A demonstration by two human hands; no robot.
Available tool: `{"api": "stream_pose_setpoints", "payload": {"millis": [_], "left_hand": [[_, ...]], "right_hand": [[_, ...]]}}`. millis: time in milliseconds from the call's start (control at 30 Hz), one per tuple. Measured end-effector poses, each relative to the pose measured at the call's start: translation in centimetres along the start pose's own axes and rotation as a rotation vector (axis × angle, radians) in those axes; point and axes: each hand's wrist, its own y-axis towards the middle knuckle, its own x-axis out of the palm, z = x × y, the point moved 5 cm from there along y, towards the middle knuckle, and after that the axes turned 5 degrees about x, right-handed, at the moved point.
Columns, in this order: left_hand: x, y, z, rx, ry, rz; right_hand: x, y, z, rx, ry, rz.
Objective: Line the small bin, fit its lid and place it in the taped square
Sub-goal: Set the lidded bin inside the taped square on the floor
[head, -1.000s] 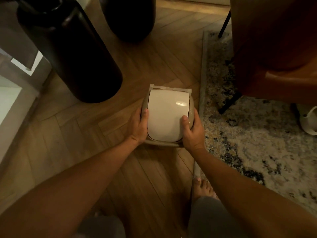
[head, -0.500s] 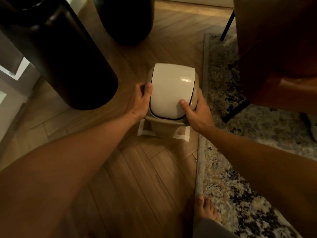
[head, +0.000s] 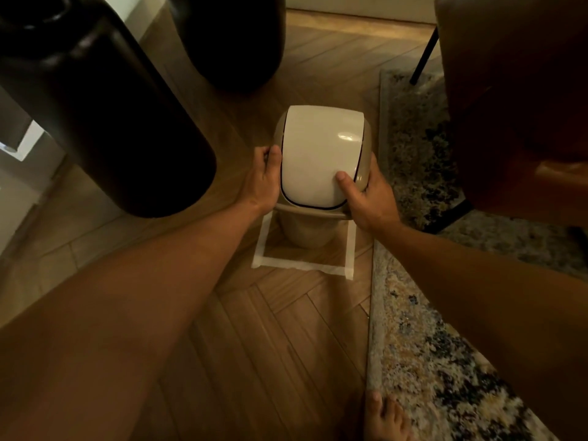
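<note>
Gripping a small beige bin [head: 305, 230] from both sides, a person looks down at it on a wooden herringbone floor [head: 264, 345]. The left hand [head: 262, 183] is curled around the bin's rim at 9 o'clock, fingers wrapped behind the edge. The right hand [head: 366, 198] clasps the rim at 3 o'clock, its thumb pressed flat on the white domed lid [head: 318, 157]. Both hands are closed on the bin, neither open.

The lid sits fully on the bin, with a thin dark seam showing round its near edge. No liner is visible from this angle, so whether the bin is lined cannot be told.

The bin's base now appears to rest inside the taped square [head: 302, 265], a pale outline on the floor. The base sits toward the square's far side, 12 o'clock, leaving bare floor between it and the near strip of tape at 6 o'clock.

Compared with a second ago, the view has pulled back and up. Then the bin hid all but the far edge of the tape; half a second ago only the two near corners showed. Now the near strip and both side strips are plain. The grip has not changed.

That suggests the placing is essentially done; letting go looks like the only step left.

A large dark vase [head: 105, 116] stands at 10 o'clock, a patterned rug [head: 445, 361] lies at 4 o'clock.
</note>
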Motion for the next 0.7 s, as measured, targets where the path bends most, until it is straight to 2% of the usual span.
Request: {"api": "stream_pose_setpoints", "payload": {"millis": [533,700], "left_hand": [[-0.1,1.1,-0.3,0.005,0.068,-0.024],[-0.5,1.1,0.5,0.028,0.184,-0.044]], "right_hand": [[0.3,1.3,0.6,0.089,0.026,0.015],[0.1,1.7,0.8,0.099,-0.009,-0.036]]}}
